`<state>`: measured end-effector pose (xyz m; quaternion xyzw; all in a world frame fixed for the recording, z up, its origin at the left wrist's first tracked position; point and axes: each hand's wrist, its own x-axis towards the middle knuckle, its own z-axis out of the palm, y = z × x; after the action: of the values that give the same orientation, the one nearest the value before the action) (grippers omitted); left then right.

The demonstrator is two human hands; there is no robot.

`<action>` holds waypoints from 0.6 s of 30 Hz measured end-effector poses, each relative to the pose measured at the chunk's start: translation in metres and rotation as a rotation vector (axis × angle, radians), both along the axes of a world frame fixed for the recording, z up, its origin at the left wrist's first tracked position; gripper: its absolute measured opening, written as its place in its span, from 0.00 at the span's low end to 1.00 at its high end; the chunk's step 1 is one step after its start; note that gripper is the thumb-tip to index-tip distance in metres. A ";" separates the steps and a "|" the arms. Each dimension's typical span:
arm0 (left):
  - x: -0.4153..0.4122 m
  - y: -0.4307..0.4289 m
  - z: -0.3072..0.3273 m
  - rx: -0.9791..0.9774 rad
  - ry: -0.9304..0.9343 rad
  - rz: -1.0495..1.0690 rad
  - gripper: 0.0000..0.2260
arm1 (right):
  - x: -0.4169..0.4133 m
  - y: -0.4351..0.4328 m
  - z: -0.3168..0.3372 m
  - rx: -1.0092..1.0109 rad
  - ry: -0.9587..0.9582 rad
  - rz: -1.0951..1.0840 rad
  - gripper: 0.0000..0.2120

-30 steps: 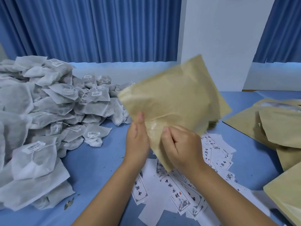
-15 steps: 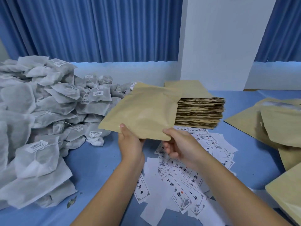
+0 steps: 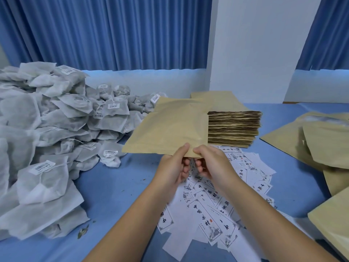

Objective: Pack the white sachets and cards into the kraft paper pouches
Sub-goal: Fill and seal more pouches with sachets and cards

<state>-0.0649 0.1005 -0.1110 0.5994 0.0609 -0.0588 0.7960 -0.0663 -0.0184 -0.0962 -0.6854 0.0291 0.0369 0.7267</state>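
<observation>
The left hand (image 3: 173, 167) and right hand (image 3: 211, 163) pinch one kraft pouch (image 3: 170, 127) by its near edge, seemingly unfilled. Most sachets (image 3: 56, 120) and cards (image 3: 207, 205) await packing (the pouches at right (image 3: 324, 144) may be done).

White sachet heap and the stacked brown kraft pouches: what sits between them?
In the head view, one flat brown kraft paper pouch is held across that gap, pinched at its near edge by the left hand and right hand.

Tan kraft pouch (image 3: 170, 127), seemingly empty, hovers above cards (image 3: 207, 210), beside sachets (image 3: 56, 129).
</observation>
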 end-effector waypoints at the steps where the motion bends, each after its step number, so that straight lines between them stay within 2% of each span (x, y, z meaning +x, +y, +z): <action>1: 0.000 -0.001 -0.001 0.001 -0.009 -0.010 0.19 | 0.000 0.001 -0.001 -0.003 0.000 -0.006 0.08; 5: 0.001 0.000 -0.002 0.046 -0.081 -0.039 0.21 | 0.000 0.003 -0.005 0.029 0.006 -0.005 0.10; 8: -0.001 -0.002 -0.004 0.045 -0.046 -0.043 0.22 | 0.000 0.004 -0.006 0.061 0.002 -0.012 0.11; 14: 0.002 -0.002 0.003 -0.230 -0.027 0.070 0.11 | 0.000 0.002 -0.007 0.211 -0.077 -0.099 0.09; 18: -0.004 -0.005 0.000 -0.032 -0.069 0.007 0.17 | -0.002 0.008 -0.009 0.178 -0.037 -0.071 0.14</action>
<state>-0.0685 0.0953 -0.1107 0.5881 0.0346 -0.0360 0.8072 -0.0682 -0.0102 -0.1055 -0.6172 0.0363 0.0009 0.7860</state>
